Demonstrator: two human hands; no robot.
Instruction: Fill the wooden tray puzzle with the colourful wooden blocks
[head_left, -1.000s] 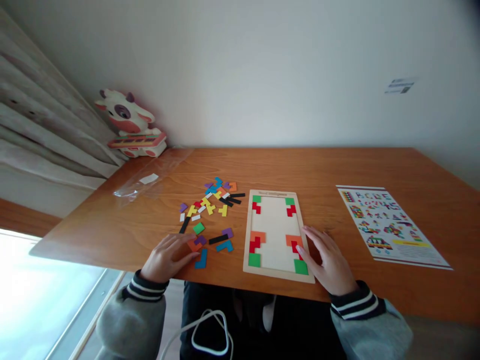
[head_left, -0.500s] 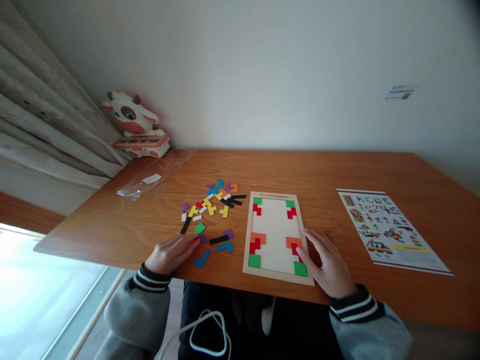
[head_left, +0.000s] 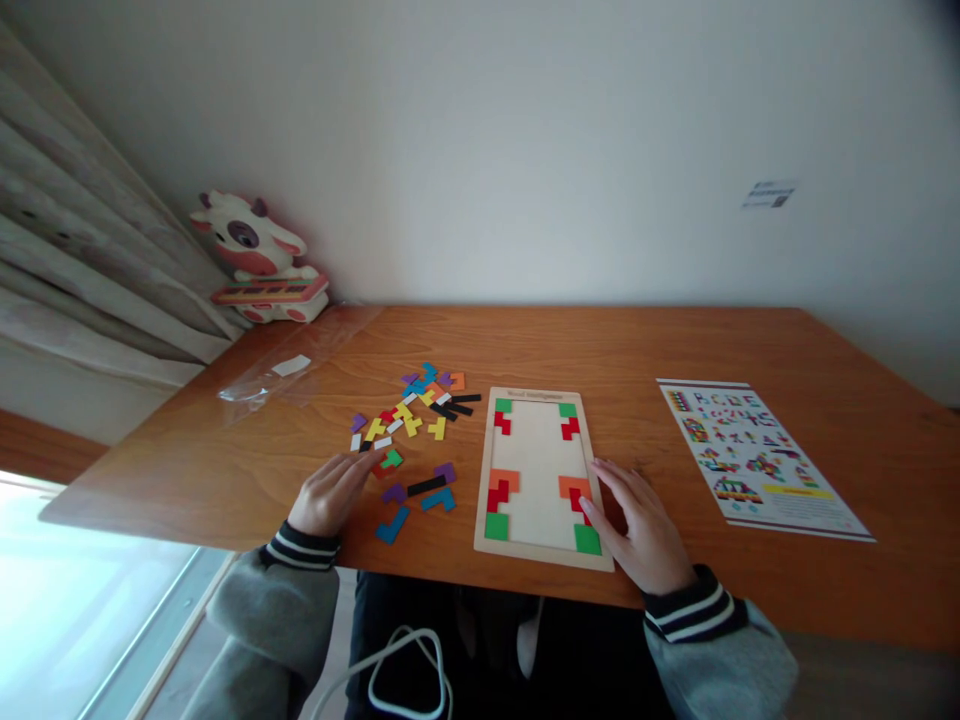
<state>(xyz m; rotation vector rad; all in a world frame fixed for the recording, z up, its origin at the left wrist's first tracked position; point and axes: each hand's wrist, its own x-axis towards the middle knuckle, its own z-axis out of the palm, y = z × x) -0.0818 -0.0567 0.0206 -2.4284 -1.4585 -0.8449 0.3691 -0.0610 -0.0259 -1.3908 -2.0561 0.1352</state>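
Note:
My left hand (head_left: 332, 493) is palm down at the left, fingers stretched out, thumb hidden. Its fingertips lie at a small red block (head_left: 379, 471), beside a green block (head_left: 391, 459); a black strip (head_left: 366, 447) is partly covered by the fingers. My right hand (head_left: 643, 525) rests on the right side of a wooden puzzle board (head_left: 544, 563), thumb and index finger apart. The thumb tip touches a red block (head_left: 576, 498) there, partly covering it. Green, red and orange blocks sit along both long sides of the board; its middle shows pale wood.
Several coloured blocks (head_left: 411, 427) are scattered left of the board. A printed pattern sheet (head_left: 757, 460) lies at the right. Clear plastic wrapping (head_left: 259, 385) and a cow toy with a keyboard (head_left: 259, 260) are at the back left. The table's front edge is close to both hands.
My left hand has drawn away from the purple block toward the back, uncovering more of it, and the small red block has shifted with it. The view has turned slightly right.

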